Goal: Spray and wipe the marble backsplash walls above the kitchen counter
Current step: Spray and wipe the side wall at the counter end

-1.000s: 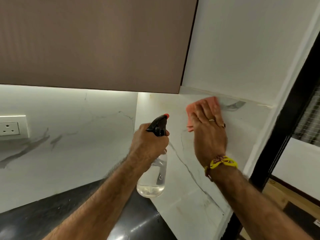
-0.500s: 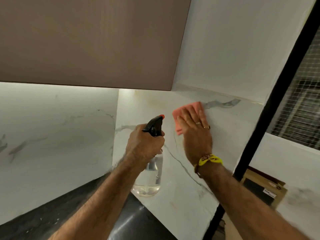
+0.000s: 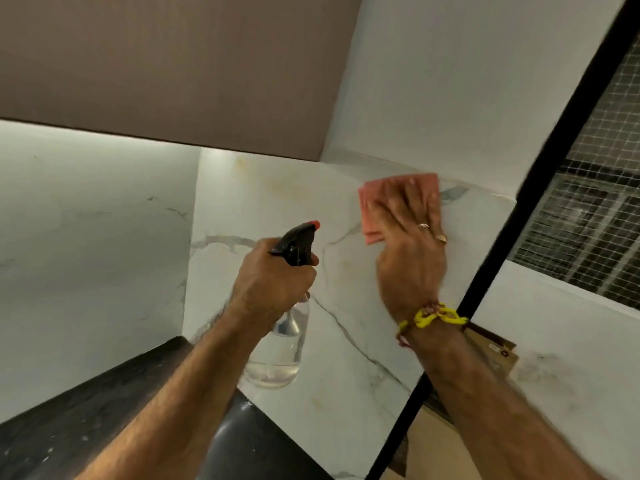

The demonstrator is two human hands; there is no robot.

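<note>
item: pink cloth (image 3: 398,199), lying high on the marble backsplash (image 3: 277,202), right hand (image 3: 410,251) pressing it flat, fingers straight (spreading pressure). left hand (image 3: 273,282) gripping the spray bottle (image 3: 280,344) above the dark surface (image 3: 104,403), nozzle facing marble.

A brown upper cabinet (image 3: 166,67) hangs above, a black frame bar (image 3: 540,168) slants past a wire mesh window (image 3: 595,216), with a cardboard box (image 3: 491,355) below.
</note>
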